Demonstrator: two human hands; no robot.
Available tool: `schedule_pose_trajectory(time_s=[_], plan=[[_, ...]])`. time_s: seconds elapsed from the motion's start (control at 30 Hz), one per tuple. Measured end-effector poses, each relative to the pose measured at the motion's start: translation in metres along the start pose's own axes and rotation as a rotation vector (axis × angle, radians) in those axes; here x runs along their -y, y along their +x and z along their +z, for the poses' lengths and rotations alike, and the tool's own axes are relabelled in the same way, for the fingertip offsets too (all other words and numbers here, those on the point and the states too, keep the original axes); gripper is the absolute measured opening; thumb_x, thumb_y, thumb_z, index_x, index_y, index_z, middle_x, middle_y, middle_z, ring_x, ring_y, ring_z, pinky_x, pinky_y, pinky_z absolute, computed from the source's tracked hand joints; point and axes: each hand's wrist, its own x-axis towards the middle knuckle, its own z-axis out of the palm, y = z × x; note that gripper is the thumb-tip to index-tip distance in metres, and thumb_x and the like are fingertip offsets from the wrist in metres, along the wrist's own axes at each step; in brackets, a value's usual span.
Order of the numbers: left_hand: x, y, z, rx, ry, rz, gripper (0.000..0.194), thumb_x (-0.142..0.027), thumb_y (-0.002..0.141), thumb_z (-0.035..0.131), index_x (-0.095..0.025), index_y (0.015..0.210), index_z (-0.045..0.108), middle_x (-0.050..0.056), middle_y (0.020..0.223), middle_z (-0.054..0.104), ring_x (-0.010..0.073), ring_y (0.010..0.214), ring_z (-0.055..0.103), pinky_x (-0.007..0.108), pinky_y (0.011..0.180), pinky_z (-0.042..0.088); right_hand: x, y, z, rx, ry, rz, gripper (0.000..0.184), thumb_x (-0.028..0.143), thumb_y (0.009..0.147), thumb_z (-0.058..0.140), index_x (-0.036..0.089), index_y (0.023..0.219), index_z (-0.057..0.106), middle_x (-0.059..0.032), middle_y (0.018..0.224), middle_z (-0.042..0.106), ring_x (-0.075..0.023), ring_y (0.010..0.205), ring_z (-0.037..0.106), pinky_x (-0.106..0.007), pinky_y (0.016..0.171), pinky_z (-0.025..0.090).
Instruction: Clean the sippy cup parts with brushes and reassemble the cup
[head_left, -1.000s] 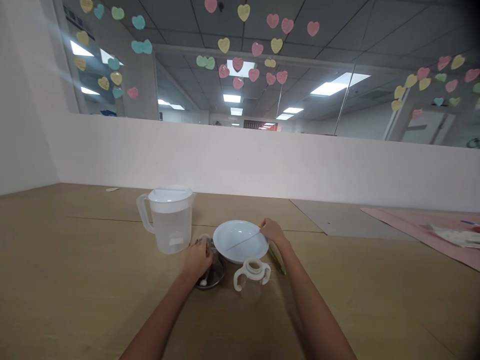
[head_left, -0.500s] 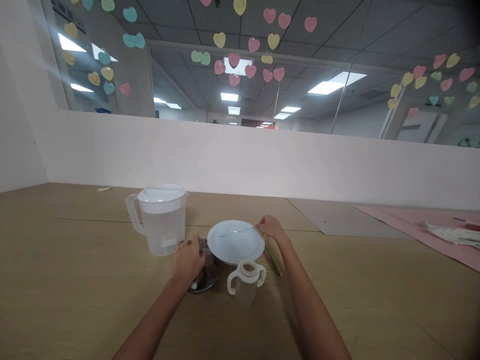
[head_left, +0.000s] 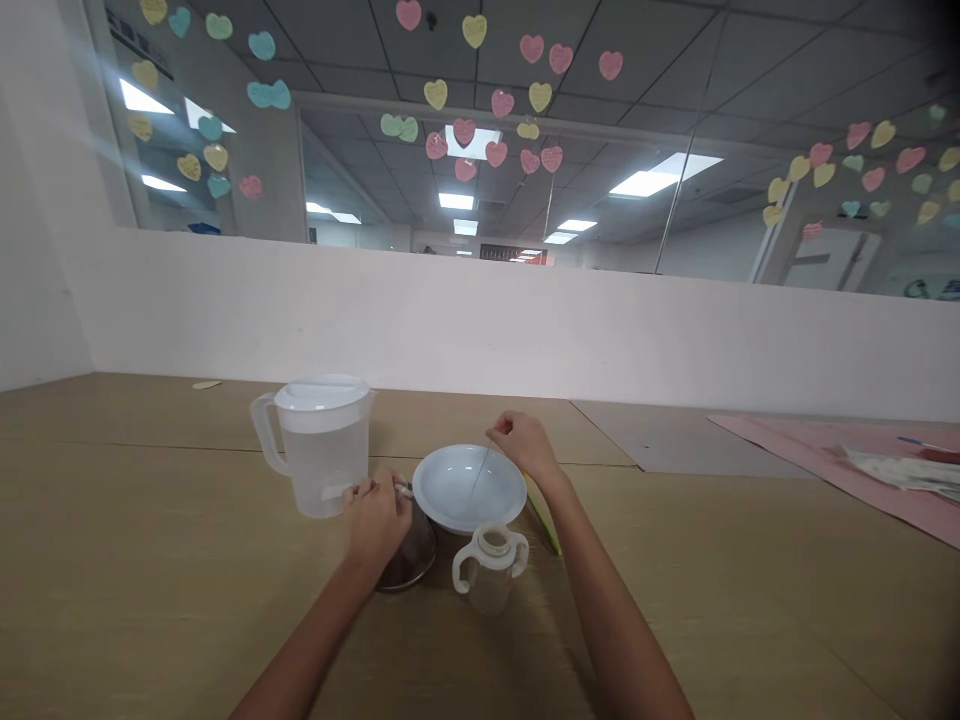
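Note:
My left hand (head_left: 377,518) rests closed on a small dark glass dish (head_left: 412,558) just right of the clear lidded water pitcher (head_left: 319,445). My right hand (head_left: 519,445) pinches a thin straw-like stick (head_left: 480,471), which slants down into the white plate (head_left: 459,487). A small two-handled white cup (head_left: 491,564) stands in front of the plate, between my forearms. A yellow-green flat object (head_left: 546,518) lies partly hidden under my right wrist.
The wooden table (head_left: 150,560) runs to a white partition wall (head_left: 525,330) with glass above it bearing several heart stickers. A pink mat (head_left: 847,450) with a white packet (head_left: 892,465) lies at the far right, beside a grey board (head_left: 675,435).
My right hand has lifted and moved left over the plate's far rim, tipping the stick from lying across the plate to slanting down into it. The left hand stays on the dish.

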Motion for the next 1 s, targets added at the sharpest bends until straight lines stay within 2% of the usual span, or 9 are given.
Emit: schedule_pose_trajectory(time_s=[0.1,0.23,0.37,0.53,0.63,0.73,0.8,0.87,1.0], plan=[[-0.001,0.002,-0.01,-0.087,-0.113,-0.08,0.019,-0.024,0.078,0.041,-0.015,0.09,0.052,0.009,0.078,0.064,0.0285,0.083,0.06,0.041,0.077,0.038,0.006,-0.003,-0.002,-0.01,-0.008,-0.01,0.016,0.031,0.076,0.057,0.017,0.074,0.065,-0.0038,0.078,0.067,-0.0133,0.072,0.058,-0.022,0.061,0.036],[-0.002,0.002,-0.014,-0.203,-0.539,-0.204,0.025,-0.035,0.08,0.044,-0.018,0.098,0.044,0.004,0.078,0.062,0.0201,0.067,0.06,0.032,0.064,0.044,0.01,-0.006,0.002,0.018,-0.022,-0.022,0.024,0.035,0.08,0.052,0.016,0.073,0.066,-0.0039,0.073,0.067,-0.0124,0.066,0.057,-0.021,0.056,0.033],[-0.004,0.002,-0.014,-0.309,-0.909,-0.173,0.034,-0.042,0.077,0.052,-0.019,0.1,0.043,0.004,0.083,0.062,0.0179,0.075,0.062,0.03,0.068,0.048,0.009,-0.007,0.021,0.202,0.038,-0.07,0.034,0.033,0.086,0.043,0.014,0.073,0.067,-0.003,0.064,0.065,-0.0092,0.053,0.055,-0.02,0.053,0.033],[-0.007,0.009,-0.015,-0.179,-1.2,-0.118,0.04,-0.048,0.071,0.059,-0.015,0.094,0.052,0.011,0.098,0.065,0.021,0.094,0.062,0.032,0.079,0.05,0.009,-0.007,0.036,0.317,0.079,-0.09,0.041,0.032,0.089,0.039,0.013,0.064,0.066,-0.0018,0.055,0.062,-0.0084,0.046,0.054,-0.019,0.055,0.037],[-0.009,0.01,-0.015,-0.045,-1.304,-0.142,0.042,-0.048,0.067,0.065,-0.014,0.091,0.056,0.013,0.1,0.067,0.0225,0.095,0.062,0.033,0.081,0.05,0.021,-0.012,0.019,0.18,0.104,-0.097,0.051,0.037,0.092,0.031,0.014,0.061,0.064,-0.003,0.056,0.062,-0.0099,0.051,0.056,-0.02,0.059,0.037],[-0.013,0.007,-0.014,0.071,-1.397,-0.148,0.043,-0.048,0.065,0.068,-0.014,0.09,0.058,0.013,0.099,0.068,0.0227,0.092,0.064,0.033,0.078,0.051,0.041,-0.026,-0.01,-0.138,0.249,-0.145,0.061,0.05,0.09,0.029,0.016,0.049,0.057,-0.0016,0.047,0.055,-0.0114,0.05,0.055,-0.021,0.058,0.037],[-0.017,0.003,-0.014,0.119,-1.442,-0.136,0.042,-0.048,0.064,0.069,-0.015,0.088,0.06,0.013,0.098,0.069,0.0225,0.091,0.064,0.032,0.077,0.052,0.056,-0.04,-0.026,-0.265,0.396,-0.152,0.066,0.057,0.089,0.025,0.017,0.045,0.053,-0.0007,0.042,0.051,-0.0112,0.047,0.053,-0.021,0.056,0.038],[-0.021,0.0,-0.013,0.154,-1.466,-0.132,0.039,-0.046,0.065,0.069,-0.015,0.087,0.061,0.012,0.097,0.07,0.0224,0.09,0.064,0.032,0.077,0.052,0.068,-0.052,-0.034,-0.301,0.497,-0.178,0.068,0.06,0.087,0.024,0.018,0.041,0.049,-0.0001,0.039,0.047,-0.0106,0.044,0.051,-0.02,0.051,0.036],[-0.023,-0.004,-0.009,0.201,-1.498,-0.144,0.036,-0.042,0.064,0.071,-0.014,0.086,0.064,0.011,0.093,0.071,0.022,0.089,0.064,0.032,0.078,0.05,0.08,-0.062,-0.027,-0.21,0.513,-0.307,0.068,0.059,0.088,0.025,0.017,0.04,0.049,0.0001,0.039,0.047,-0.0089,0.043,0.05,-0.02,0.051,0.035]])
